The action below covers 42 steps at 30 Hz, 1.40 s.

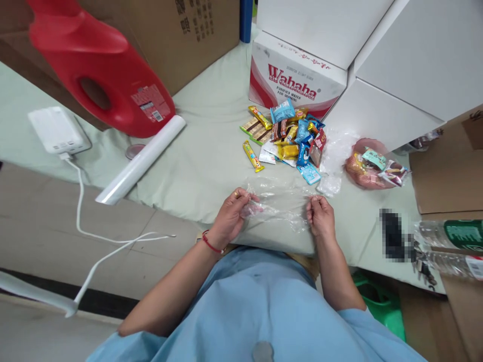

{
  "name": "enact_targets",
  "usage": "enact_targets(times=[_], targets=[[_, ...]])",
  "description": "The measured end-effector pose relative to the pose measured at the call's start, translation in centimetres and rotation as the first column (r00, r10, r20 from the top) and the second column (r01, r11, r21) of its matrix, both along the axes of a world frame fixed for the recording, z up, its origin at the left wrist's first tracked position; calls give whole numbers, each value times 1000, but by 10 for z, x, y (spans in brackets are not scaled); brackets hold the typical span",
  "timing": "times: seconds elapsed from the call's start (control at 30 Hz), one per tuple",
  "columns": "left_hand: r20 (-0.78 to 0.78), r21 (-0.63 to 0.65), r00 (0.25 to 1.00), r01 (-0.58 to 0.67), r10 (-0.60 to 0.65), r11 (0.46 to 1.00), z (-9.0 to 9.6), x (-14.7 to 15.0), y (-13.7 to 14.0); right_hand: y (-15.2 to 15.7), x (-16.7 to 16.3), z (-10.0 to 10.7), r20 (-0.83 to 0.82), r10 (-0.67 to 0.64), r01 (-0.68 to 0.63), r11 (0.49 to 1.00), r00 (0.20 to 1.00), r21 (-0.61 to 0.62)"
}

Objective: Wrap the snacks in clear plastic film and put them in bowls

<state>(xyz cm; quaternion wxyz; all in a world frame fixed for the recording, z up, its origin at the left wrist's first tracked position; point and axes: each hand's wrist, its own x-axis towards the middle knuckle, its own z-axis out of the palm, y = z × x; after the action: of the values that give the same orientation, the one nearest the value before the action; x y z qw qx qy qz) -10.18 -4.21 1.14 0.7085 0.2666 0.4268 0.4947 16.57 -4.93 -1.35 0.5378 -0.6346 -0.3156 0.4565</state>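
Observation:
A thin clear plastic bag (279,205) is stretched between my two hands, just above the front edge of the pale green cloth. My left hand (233,211) pinches its left end, some of the film covering the fingertips. At the other end, my right hand (320,213) grips the bag with curled fingers. Beyond the bag lies a heap of wrapped snacks (289,151) in yellow, blue, brown and white packets. One small yellow packet (252,156) rests a little apart on the left. Right of the heap are more crumpled clear bags (334,163).
A pinkish bowl (352,171) of snacks stands at right, near plastic bottles (449,234). Behind the heap is a Wahaha carton (294,75). On the left are a red jug (113,75), a white roll (143,158) and a white power bank (58,129) with its cable.

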Motion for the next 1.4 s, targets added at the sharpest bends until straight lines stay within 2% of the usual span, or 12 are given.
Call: enact_targets(times=[0.2,0.37,0.47,0.57,0.63,0.77,0.87,0.93,1.03,1.17,1.27,1.4], targets=[[-162,13,987,8,-6,1000,-8,7,0,0,0,2,1,2,-2,1000,1000,-10],[-358,104,928,-72,104,992,-7,3,-3,-1,-4,4,30,-22,22,1000,999,-1],[-279,88,957,-61,84,994,-1,-2,-2,-3,-2,5,-11,-31,31,1000,999,-5],[-129,10,990,56,-54,998,5,-5,-1,-4,7,11,-197,41,-62,993,979,-103],[-109,-53,986,122,-127,991,6,-3,-1,-4,13,16,-324,65,-125,978,944,-168],[-181,-156,982,20,-49,987,2,6,-2,-8,17,32,-406,92,-165,975,909,-148],[-215,-181,975,-95,55,979,-1,11,-1,-21,12,41,-349,226,-284,950,909,-125],[-229,-185,970,-121,77,975,-2,11,-1,-32,11,45,-261,274,-327,926,925,-187],[-255,-175,967,-64,18,982,-2,5,1,-43,17,48,-175,293,-335,890,940,-309],[-372,-93,926,39,-72,995,-5,-6,1,-47,33,48,-156,300,-337,866,941,-370],[-394,1,919,-15,15,1000,-5,-6,0,-51,38,43,-151,337,-369,847,929,-383],[-367,-9,928,-65,57,998,-2,-2,-2,-65,38,35,-111,408,-418,825,906,-381]])
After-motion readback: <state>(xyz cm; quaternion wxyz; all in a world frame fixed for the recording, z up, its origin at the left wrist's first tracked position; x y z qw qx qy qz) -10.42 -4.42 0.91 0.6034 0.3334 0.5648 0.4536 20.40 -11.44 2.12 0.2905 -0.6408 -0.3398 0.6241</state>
